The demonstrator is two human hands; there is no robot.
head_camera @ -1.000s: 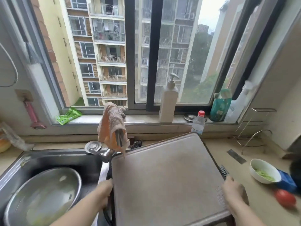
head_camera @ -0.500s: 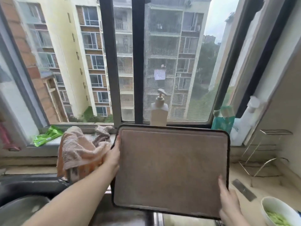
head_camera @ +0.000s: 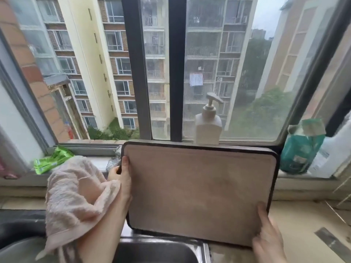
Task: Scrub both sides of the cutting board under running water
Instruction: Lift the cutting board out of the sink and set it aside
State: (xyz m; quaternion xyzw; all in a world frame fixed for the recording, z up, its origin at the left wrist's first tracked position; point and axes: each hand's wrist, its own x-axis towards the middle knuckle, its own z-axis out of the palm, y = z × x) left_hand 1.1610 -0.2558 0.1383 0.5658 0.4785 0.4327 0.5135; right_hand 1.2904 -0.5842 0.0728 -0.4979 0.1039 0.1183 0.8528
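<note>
Cutting board [head_camera: 199, 188] held upright, nearly vertical, broad face twd the viewer, above the sink [head_camera: 161, 249] edge and the table [head_camera: 296, 223]. Brown face, dark rim all round. No logo or text readable on it.

Left hand [head_camera: 121, 179] grips the board's left edge near the upper corner; thumb on the front face, other fingers wrapped behind, out of sight. Right hand [head_camera: 267, 238] holds the lower right corner; thumb pressed up along the front, rest of the fingers hidden behind the board, blurred.

Labels: white pump bottle [head_camera: 209, 126] on the windowsill [head_camera: 98, 160], just behind the board's top edge, no writing visible. Teal pouch [head_camera: 302, 147] at right on the sill has small print, too blurred to read. Green packet [head_camera: 51, 160] at left on the sill, white mark on it, unreadable.

Edges/room: board's top edge sits just under the window frame [head_camera: 176, 69], close to the pump bottle. Left edge is right beside a pink towel [head_camera: 76, 198] draped over smth, prob. the tap, can't tell; the left forearm touches the towel. Metal scourer [head_camera: 114, 160] just behind the left hand. Board's bottom edge hangs above the sink rim, apart from it. Open table surface to the right of the board, w/ a dark flat strip [head_camera: 332, 243] lying on it. Wire rack [head_camera: 343, 186] at far right edge, partly cut off.
</note>
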